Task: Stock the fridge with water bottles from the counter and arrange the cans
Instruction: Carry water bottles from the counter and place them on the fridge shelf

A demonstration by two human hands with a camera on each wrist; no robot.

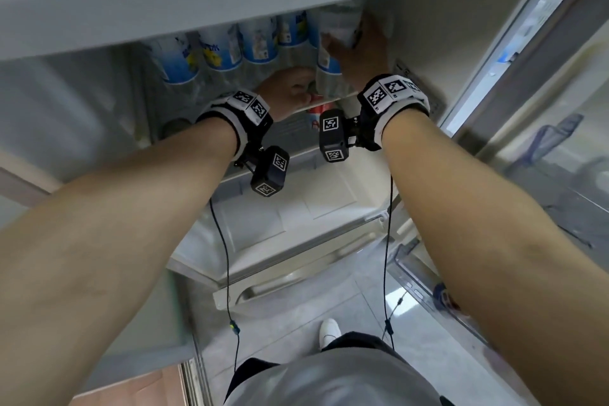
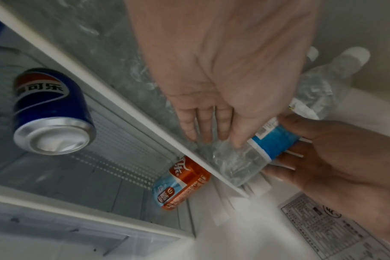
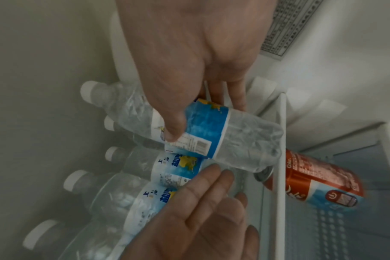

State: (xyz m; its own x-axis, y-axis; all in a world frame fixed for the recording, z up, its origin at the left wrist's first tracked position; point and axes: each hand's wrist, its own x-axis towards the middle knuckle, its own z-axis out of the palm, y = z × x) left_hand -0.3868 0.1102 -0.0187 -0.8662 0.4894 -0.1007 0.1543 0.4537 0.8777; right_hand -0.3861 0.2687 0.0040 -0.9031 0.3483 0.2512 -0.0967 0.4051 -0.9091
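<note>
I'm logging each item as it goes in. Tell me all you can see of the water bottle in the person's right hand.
The water bottle is clear crinkled plastic with a white cap and a blue-and-white label bearing a barcode. It is tilted, above the row of bottles already on the shelf, its base near the shelf's white front edge. The right hand grips it around the label; the left hand's fingers touch its lower part.

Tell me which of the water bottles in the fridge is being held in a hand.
The rightmost water bottle, next to the fridge's side wall: the right hand grips its blue label. The other bottles lie untouched in a row beside it.
</note>
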